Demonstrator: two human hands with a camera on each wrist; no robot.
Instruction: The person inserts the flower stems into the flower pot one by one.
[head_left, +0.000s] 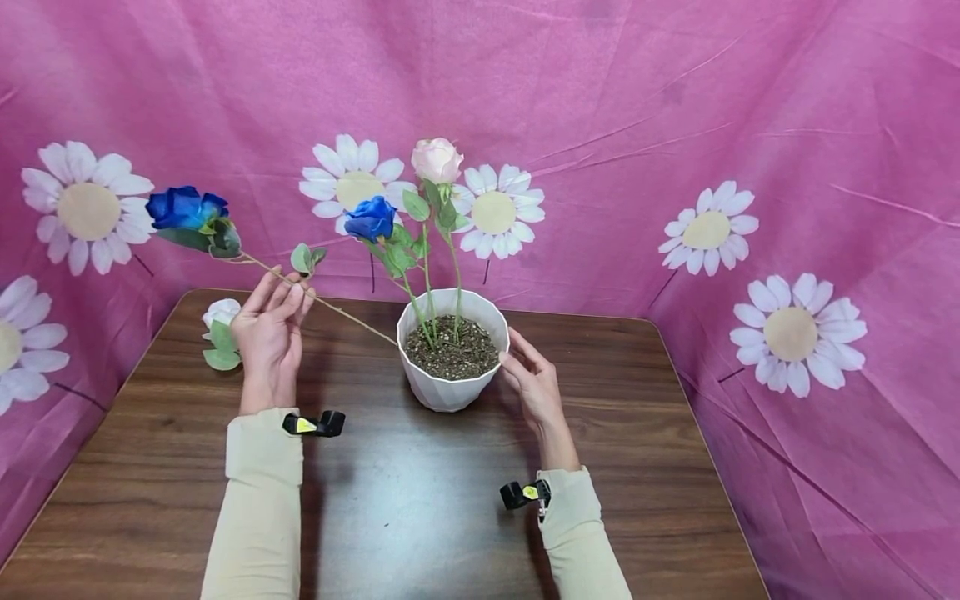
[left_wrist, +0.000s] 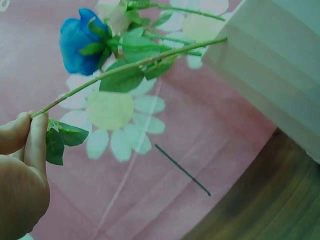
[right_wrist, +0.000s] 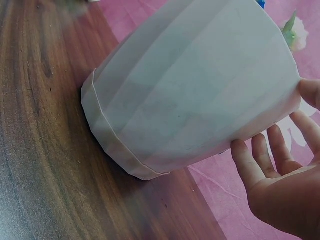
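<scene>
My left hand (head_left: 272, 333) pinches the thorny stem of a blue artificial rose (head_left: 187, 208) between thumb and fingers. The rose slants, its bloom up at the left and the stem's lower end at the left rim of a white faceted flower pot (head_left: 450, 392). In the left wrist view the stem (left_wrist: 130, 66) runs from the fingertips to the pot's edge. Dark soil (head_left: 459, 348) in the pot bears another blue rose (head_left: 371, 219) and a pale pink rose (head_left: 437, 160), both standing. On the pot's right side my right hand (head_left: 536, 387) rests its fingertips, thumb near the rim.
A white rose (head_left: 222, 313) with green leaves lies at the table's left back, partly behind the left hand. The pot stands on a brown wooden table (head_left: 405, 508). Pink cloth (head_left: 600, 100) printed with daisies hangs behind and at both sides.
</scene>
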